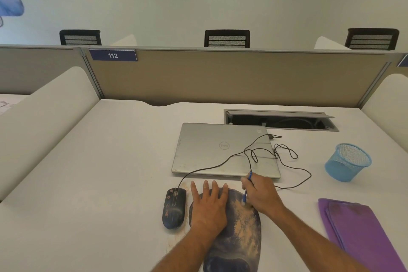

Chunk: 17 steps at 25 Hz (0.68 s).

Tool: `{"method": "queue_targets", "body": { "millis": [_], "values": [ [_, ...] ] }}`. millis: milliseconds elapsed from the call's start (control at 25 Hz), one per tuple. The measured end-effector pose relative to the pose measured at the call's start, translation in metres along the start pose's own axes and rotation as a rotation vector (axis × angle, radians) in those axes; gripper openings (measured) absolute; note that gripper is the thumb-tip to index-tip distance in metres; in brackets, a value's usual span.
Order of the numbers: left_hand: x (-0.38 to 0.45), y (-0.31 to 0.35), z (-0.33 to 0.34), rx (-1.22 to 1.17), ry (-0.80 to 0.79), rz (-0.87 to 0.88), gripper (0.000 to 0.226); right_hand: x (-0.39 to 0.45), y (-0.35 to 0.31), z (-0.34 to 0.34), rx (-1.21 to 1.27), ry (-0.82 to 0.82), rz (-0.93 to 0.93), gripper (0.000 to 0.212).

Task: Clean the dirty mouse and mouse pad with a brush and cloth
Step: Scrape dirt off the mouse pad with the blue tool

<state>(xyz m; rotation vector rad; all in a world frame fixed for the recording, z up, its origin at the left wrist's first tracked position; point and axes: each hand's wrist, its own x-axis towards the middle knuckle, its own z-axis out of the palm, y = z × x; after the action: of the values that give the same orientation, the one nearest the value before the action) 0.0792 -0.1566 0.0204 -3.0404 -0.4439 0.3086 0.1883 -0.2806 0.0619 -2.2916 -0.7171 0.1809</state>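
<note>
Mouse pad [240,238]: lower centre, dusty, pinned under flat, unclenched left hand [208,206].
Right hand [261,195]: clenched around blue brush [247,187], bristles touching pad.
Mouse [174,207]: just left of pad.
Purple cloth [357,232]: lower right.

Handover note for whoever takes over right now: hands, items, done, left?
Left hand: flat on the mouse pad, holding it down.
Right hand: gripping the blue brush, bristles on the pad's far right part.
Mouse: left of the pad, on the desk, still spotted with dirt.
Purple cloth: folded at right, untouched.
Done: brushing begun. Left: tan dust still on pad, mouse, wipe-down.
</note>
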Motion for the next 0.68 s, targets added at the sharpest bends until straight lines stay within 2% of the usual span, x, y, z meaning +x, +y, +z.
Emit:
{"method": "queue_targets", "body": {
  "millis": [80,240,360,520,640,680],
  "values": [
    [-0.0003,-0.0002,-0.0006,-0.004,0.001,0.0,0.07,0.0026,-0.0004,-0.0001,0.041,0.047,0.011,0.029],
    [0.0008,-0.0003,0.0001,-0.006,0.004,-0.001,0.071,0.0033,-0.0016,0.0004,-0.026,-0.075,0.012,0.028],
    [0.0006,-0.0006,0.001,-0.007,0.011,-0.001,0.069,0.0052,-0.0003,-0.0005,0.054,0.035,0.019,0.029],
    [0.0001,-0.0003,0.0014,-0.007,0.015,-0.003,0.068,0.0047,-0.0007,0.0023,-0.013,-0.087,0.023,0.03],
    [-0.0005,-0.0003,0.0003,-0.005,0.013,-0.002,0.068,0.0073,0.0008,0.0021,0.062,0.011,0.011,0.031],
    [-0.0003,-0.0002,0.0002,-0.005,0.014,-0.001,0.068,0.0075,0.0003,0.0028,0.06,-0.001,0.013,0.031]
  ]
}}
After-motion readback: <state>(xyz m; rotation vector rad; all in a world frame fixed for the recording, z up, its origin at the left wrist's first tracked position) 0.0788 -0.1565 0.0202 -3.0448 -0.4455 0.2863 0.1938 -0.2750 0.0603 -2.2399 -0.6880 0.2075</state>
